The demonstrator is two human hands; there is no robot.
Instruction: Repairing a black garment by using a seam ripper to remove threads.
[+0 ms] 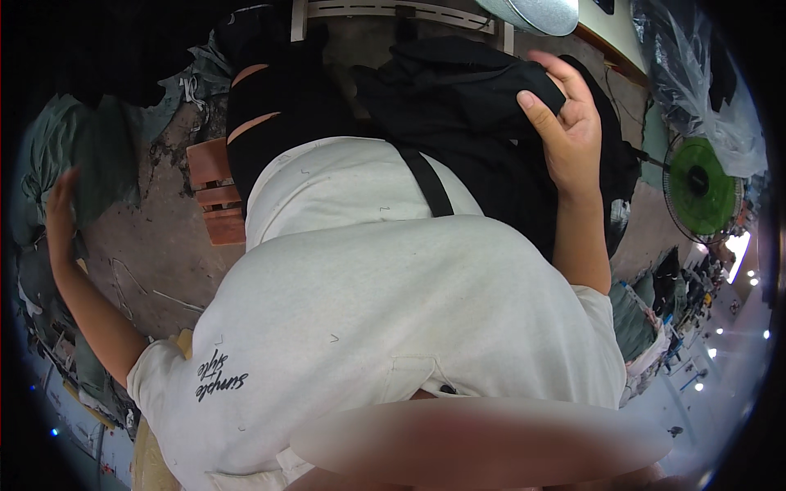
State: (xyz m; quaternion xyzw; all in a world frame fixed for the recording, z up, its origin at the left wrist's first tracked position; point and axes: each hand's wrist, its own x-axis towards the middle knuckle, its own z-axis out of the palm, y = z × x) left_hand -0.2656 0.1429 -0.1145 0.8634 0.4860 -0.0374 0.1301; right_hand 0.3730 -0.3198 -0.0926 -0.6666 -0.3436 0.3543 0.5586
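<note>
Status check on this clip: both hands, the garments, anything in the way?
Right hand gripping black garment on lap. Left hand open, on grey-green cloth pile. Green fan stands clear.

Left hand (61, 214) flung wide, fingers seemingly open; right hand (565, 123) raised, fingers curled, thumb out.

A blurred patch (483, 438) smears the lower middle of the frame, so nothing there can be told. The white shirt (393, 303) hides the lap and most of the wooden stool (214, 192) at centre left. The metal lampshade (532, 12) is cut by the top edge. Small shapes at lower right, past the green fan (700, 190), are too tiny to identify
</note>
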